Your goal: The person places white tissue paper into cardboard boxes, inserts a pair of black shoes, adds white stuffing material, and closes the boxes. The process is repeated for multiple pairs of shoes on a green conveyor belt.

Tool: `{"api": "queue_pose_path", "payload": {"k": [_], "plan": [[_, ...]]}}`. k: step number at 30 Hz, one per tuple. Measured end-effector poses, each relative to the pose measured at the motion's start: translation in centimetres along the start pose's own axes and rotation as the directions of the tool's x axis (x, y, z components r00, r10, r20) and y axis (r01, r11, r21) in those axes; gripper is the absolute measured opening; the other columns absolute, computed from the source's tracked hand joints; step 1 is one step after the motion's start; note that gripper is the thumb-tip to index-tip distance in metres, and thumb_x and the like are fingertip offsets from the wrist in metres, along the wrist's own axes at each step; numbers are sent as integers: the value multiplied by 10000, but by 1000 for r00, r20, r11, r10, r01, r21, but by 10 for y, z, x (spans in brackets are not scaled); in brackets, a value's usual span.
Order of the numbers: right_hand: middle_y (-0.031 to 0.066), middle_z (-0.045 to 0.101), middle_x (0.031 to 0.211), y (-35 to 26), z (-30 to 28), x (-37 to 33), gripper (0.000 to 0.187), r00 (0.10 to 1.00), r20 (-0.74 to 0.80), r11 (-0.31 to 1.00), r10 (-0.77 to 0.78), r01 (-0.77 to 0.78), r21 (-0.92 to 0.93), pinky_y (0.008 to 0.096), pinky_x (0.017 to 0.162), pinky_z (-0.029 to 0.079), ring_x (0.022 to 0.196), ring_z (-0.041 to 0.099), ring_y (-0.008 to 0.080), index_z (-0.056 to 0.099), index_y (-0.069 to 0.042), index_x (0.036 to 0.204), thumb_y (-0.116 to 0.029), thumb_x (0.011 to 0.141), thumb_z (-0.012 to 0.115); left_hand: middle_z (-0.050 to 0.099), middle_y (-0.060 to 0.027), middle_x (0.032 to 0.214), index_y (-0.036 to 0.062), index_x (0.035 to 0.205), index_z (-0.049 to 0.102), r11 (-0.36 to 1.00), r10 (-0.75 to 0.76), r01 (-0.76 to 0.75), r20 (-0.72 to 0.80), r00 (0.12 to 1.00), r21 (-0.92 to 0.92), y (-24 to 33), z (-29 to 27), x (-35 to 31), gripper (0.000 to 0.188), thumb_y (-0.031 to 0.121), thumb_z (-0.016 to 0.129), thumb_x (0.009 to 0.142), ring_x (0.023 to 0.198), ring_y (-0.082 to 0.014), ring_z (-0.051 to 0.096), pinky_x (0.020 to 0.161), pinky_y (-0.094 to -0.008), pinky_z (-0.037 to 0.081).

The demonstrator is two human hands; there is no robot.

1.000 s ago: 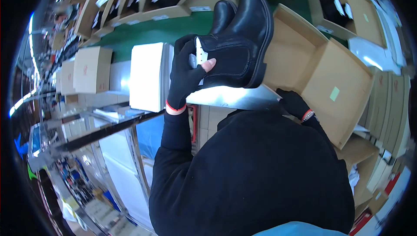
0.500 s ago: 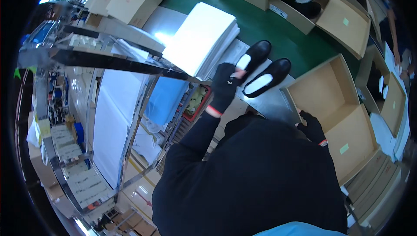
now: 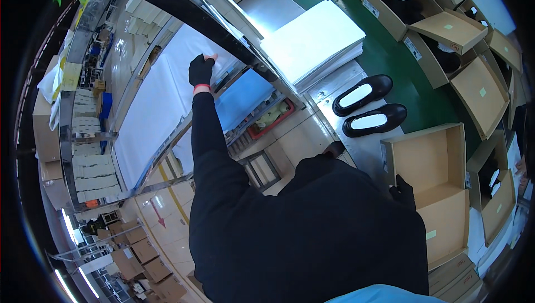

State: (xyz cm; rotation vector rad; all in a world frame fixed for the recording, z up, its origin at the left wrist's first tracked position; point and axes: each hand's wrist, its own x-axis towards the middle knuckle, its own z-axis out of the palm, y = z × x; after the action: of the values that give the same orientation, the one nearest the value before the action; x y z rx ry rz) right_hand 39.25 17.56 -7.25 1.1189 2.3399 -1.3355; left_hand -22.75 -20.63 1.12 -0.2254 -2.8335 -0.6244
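My left hand, in a black fingerless glove, is stretched out over large white paper sheets on the rack. Its fingers are curled closed, and whether a sheet is between them is hidden. My right hand, gloved the same way, grips the near wall of an open brown shoebox whose lid is folded back toward me. Left of the box, a pair of black slip-on shoes lies side by side, one shoe farther and one shoe nearer, both with white insoles showing.
A thick stack of white paper lies beyond the shoes on the metal ledge. Several open shoeboxes holding black shoes line the green belt. A dark rack bar crosses near my left hand. Below it are blue sheets and a red basket.
My left hand has left the shoes and swung left to the white sheets. The shoes now point more to the right. My right hand stays at the shoebox. The whole view has turned left.
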Motion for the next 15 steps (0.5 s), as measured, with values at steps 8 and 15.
{"api": "queue_pose_path", "payload": {"k": [8, 15], "plan": [[219, 614, 1170, -4, 3, -7, 516, 999, -36, 997, 22, -19, 81, 342, 759, 518, 895, 659, 237, 487, 34, 1306, -158, 849, 627, 636, -211, 1088, -31, 1149, 582, 949, 311, -287, -232, 922, 131, -78, -21, 20, 349, 220, 507, 917, 1045, -319, 598, 909, -343, 454], [165, 643, 1069, -11, -3, -1, 497, 987, 151, 993, -50, 34, 111, 326, 788, 488, 910, 638, 208, 506, -19, 1302, -157, 843, 636, 634, -217, 921, 8, 931, 624, 966, 189, -151, -177, 966, 211, -124, -17, 17, 165, 96, 516, 842, 899, -401, 592, 767, -455, 476]]}}
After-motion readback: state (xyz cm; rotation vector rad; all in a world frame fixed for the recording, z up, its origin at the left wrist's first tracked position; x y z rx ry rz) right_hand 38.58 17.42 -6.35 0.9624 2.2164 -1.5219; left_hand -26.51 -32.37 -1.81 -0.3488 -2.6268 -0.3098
